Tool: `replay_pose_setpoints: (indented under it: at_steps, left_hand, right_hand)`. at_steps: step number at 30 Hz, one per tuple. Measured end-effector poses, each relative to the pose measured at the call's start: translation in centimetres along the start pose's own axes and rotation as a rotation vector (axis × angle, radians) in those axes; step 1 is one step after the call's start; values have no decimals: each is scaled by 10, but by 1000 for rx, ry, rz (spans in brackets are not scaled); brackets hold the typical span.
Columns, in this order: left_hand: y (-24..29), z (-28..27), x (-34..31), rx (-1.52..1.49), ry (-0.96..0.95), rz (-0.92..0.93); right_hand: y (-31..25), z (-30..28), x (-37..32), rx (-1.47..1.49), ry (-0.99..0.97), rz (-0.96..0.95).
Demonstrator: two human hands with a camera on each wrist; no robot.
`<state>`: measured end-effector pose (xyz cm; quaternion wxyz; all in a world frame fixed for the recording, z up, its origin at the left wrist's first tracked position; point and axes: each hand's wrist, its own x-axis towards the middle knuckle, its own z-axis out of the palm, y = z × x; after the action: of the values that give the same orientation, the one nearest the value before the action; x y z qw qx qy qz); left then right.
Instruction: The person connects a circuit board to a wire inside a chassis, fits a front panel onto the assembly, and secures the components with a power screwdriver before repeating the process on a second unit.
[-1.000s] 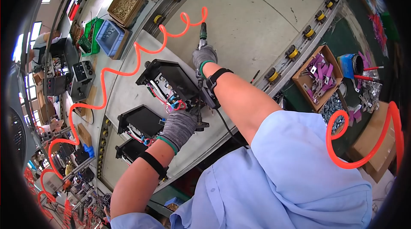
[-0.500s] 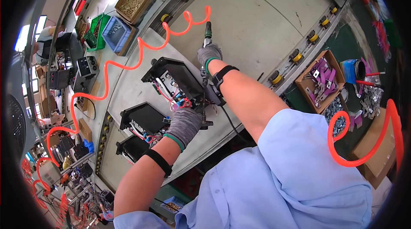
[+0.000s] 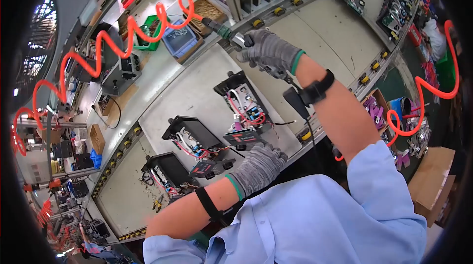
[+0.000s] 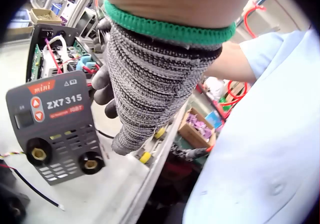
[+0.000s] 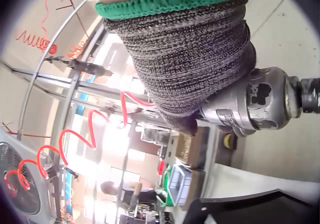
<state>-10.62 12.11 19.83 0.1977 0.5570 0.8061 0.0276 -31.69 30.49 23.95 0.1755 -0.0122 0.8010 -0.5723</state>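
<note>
My gloved right hand (image 3: 271,52) grips a silver-bodied air screwdriver (image 3: 231,35), raised over the far side of the table and away from the units. An orange coiled hose (image 3: 162,15) runs from its end. In the right wrist view the metal body (image 5: 260,99) of the tool sticks out from the glove. My gloved left hand (image 3: 261,168), fingers loosely curled, is beside a grey front panel (image 4: 55,129) marked ZX7 315. The panel stands tilted at the front of the nearest open black welder unit (image 3: 241,96), whose wires and boards show.
Two more open black units, a middle one (image 3: 192,136) and a farther one (image 3: 167,170), stand to the left with wires exposed. Behind them are a blue bin (image 3: 180,42) and a green bin (image 3: 150,32). A carton of purple parts (image 4: 197,126) lies to the right.
My right hand has lifted the screwdriver off the unit and tilted it toward the far left. My left hand has shifted right, off the unit's wiring, and the front panel now shows. The head view has turned.
</note>
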Motion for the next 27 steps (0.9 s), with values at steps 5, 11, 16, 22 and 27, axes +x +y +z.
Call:
replay_pose_setpoints:
  at_steps: [5, 11, 16, 22, 27]
  left_hand:
    - [-9, 9, -134, -234, 206, -243]
    - [6, 86, -330, -422, 537, -646]
    - [57, 155, -444, -711, 738, -1123]
    - [119, 206, -501, -1095, 844, -1406]
    - [141, 260, -512, -1035, 1028, -1532]
  right_hand:
    - [-116, 76, -65, -221, -252, -275]
    - [-236, 224, -82, -487, -345, -619]
    - [-304, 370, -31, -436, -414, -677]
    - [-410, 519, 95, -115, -253, -694]
    - [-506, 565, 158, -738, 127, -934]
